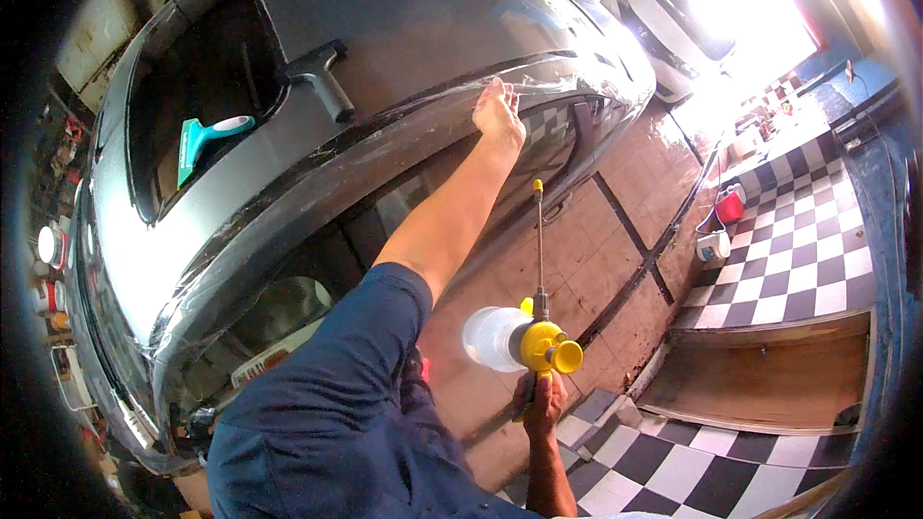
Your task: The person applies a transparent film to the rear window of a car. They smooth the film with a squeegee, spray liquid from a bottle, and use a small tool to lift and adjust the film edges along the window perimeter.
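My left arm reaches out over the side of a dark grey car (404, 0). At the roof edge, my left hand (500, 117) has its fingers closed on a wrinkled clear film (548, 82) that runs along the roof rail. Lower down, my right hand (545, 399) grips the handle of a pump sprayer (546, 346), which has a yellow head, a translucent bottle and a long thin wand with a yellow tip. On the roof lie a black squeegee (325, 82) and a turquoise squeegee (204, 144) with a white-ended handle, both away from my hands.
Beyond the grey car stands a white car (663, 34) beside a bright opening. A red container (731, 204) and a white bucket (711, 246) sit near the checkered tiles (769, 279) at right. A wooden-floored recess (760, 384) lies at lower right. Shelves with clutter line the left.
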### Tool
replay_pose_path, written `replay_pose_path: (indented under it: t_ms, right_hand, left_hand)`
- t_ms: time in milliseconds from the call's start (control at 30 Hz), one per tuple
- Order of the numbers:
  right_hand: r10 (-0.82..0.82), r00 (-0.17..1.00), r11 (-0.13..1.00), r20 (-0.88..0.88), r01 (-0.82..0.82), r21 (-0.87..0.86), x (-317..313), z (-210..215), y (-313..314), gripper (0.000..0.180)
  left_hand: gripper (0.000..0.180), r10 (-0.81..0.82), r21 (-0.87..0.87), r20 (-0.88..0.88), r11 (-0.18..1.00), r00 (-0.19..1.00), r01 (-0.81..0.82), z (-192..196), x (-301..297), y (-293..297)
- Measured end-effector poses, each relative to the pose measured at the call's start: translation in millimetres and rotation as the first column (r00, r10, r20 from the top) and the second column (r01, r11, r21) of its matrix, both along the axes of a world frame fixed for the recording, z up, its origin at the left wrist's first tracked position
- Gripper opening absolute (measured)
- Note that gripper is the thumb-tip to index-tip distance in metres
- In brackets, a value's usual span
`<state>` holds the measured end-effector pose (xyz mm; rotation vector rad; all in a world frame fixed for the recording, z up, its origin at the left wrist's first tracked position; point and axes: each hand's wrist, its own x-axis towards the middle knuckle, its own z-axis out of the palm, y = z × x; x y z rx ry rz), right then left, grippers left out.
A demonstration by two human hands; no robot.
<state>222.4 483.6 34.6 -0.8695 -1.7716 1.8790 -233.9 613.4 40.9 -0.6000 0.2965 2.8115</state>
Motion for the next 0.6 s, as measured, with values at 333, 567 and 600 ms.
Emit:
replay_pose_path:
  t_ms: [333,567,600]
  right_hand:
    - [0.026,0.999,0.999,0.041,-0.025,-0.032,-11.4,2.4,5.9,0.044]
    - [0.035,0.999,0.998,-0.029,-0.036,-0.045,-22.4,17.4,4.9,0.037]
    - [0.033,0.999,0.998,-0.042,-0.035,-0.055,-23.5,17.6,5.4,0.038]
  left_hand:
    - [0.026,-0.078,0.102,-0.215,0.990,0.974,0.101,-12.3,-8.7,0.9]
    - [0.019,-0.065,0.156,-0.213,0.983,0.975,0.100,-19.8,-12.6,6.3]
    - [0.017,-0.082,0.120,-0.153,0.988,0.985,0.101,-16.6,-12.0,10.1]
